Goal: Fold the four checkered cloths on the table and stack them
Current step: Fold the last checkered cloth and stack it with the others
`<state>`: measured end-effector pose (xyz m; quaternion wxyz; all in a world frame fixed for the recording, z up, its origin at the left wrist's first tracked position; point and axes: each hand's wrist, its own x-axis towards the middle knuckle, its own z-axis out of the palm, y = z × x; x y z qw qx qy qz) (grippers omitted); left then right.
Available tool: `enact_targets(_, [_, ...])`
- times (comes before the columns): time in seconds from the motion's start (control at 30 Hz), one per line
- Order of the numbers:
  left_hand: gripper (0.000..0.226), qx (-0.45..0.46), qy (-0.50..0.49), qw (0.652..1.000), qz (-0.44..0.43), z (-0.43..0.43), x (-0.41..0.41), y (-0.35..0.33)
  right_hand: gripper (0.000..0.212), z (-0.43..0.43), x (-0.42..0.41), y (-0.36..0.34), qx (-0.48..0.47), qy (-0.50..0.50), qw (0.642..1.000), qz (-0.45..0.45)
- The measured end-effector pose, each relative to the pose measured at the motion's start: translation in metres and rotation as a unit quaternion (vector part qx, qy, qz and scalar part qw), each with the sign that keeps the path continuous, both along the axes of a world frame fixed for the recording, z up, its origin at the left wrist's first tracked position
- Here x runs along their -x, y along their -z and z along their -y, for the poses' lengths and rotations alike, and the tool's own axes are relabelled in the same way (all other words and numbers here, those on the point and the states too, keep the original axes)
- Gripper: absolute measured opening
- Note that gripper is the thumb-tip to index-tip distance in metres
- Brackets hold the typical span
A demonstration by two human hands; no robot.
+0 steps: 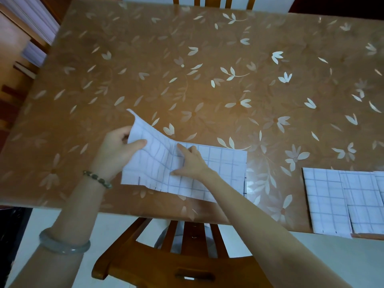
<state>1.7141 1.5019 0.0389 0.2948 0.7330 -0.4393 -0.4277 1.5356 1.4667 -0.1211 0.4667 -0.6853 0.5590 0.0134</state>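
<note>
Left hand holds up one end of a cloth

Left hand (118,149) grips the left end of a white checkered cloth (224,163), thumb on top and fingers curled beneath, so that this end rises off the desk (187,59) and its far corner points up and away. Right hand (192,164) lies flat on the middle of the same cloth, fingers straight and spread, pressing it down where the raised part begins. The right half of the cloth rests flat on the desk near its near edge, a little left of centre. The cloth's near edge shows short dark marks.

Far to the right, also along the near edge, lie the folded cloths (326,196): two white checkered rectangles side by side and slightly overlapping, with a sliver of another at the frame's right border. They are well apart from the cloth in the hands.

A bead bracelet (97,179) circles the left wrist, and a pale bangle (64,245) sits further up the forearm. The desk has a glossy brown cover printed with pale flowers and leaves. A wooden chair (166,262) stands pushed in at the near side, below the arms.
</note>
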Motion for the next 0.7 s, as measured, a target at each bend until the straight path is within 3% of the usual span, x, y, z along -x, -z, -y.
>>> enact_targets(0.1, [0.009, 0.019, 0.063, 0.998, 0.003, 0.001, 0.038, -0.002, 0.050, -0.001, 0.032, -0.012, -0.025, 0.170, 0.979, 0.110])
enact_targets(0.2, [0.018, 0.038, 0.128, 0.990, 0.035, 0.002, 0.084, 0.006, 0.020, -0.003, 0.077, -0.030, -0.036, 0.329, 0.919, 0.213])
enact_targets(0.33, [0.012, 0.040, 0.192, 0.976, 0.090, 0.004, 0.146, 0.036, 0.024, -0.004, 0.123, -0.059, -0.075, 0.435, 0.841, 0.314])
enact_targets(0.4, [0.030, 0.016, 0.219, 0.970, 0.104, 0.003, 0.170, 0.053, 0.036, -0.002, 0.136, -0.060, -0.105, 0.449, 0.823, 0.332])
enact_targets(0.47, [0.038, -0.005, 0.227, 0.968, 0.105, 0.002, 0.189, 0.068, 0.051, -0.003, 0.144, -0.059, -0.130, 0.428, 0.833, 0.324])
enact_targets(0.57, [0.032, -0.030, 0.239, 0.965, 0.105, -0.002, 0.207, 0.087, 0.030, -0.011, 0.143, -0.059, -0.146, 0.412, 0.852, 0.289])
enact_targets(0.63, [0.032, -0.054, 0.261, 0.959, 0.098, -0.005, 0.214, 0.098, 0.030, -0.013, 0.142, -0.047, -0.128, 0.420, 0.863, 0.248])
enact_targets(0.7, [0.054, -0.092, 0.295, 0.947, 0.085, -0.009, 0.213, 0.107, 0.022, -0.011, 0.143, -0.028, -0.092, 0.433, 0.876, 0.191])
